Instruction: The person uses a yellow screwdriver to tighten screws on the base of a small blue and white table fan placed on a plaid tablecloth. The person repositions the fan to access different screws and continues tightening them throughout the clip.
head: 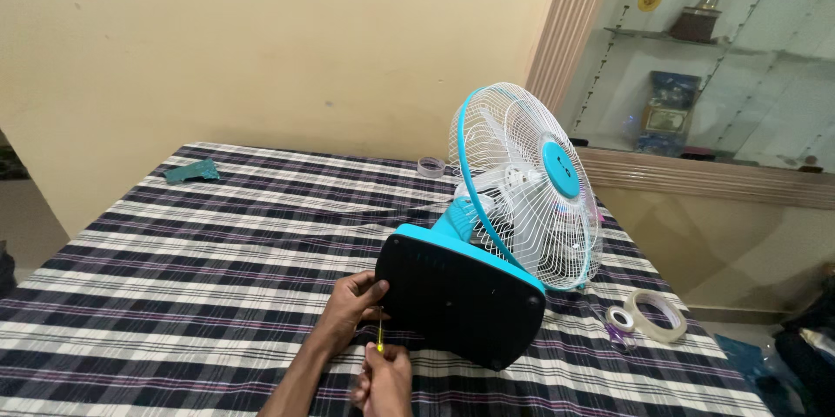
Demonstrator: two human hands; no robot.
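A blue and white table fan [522, 182] lies tipped on its side on the checked cloth, its black base underside [461, 291] facing me. My left hand [352, 302] grips the left edge of the base. Just below it, my right hand [383, 378] holds a small screwdriver [380, 334] with a yellow handle, its thin shaft pointing up toward the lower left edge of the base.
The table [217, 243] wears a dark and white checked cloth. A clear tape roll [657, 314] and a smaller roll [620, 320] lie right of the fan. Another roll [430, 166] sits behind it, and a teal object [193, 173] lies at the far left.
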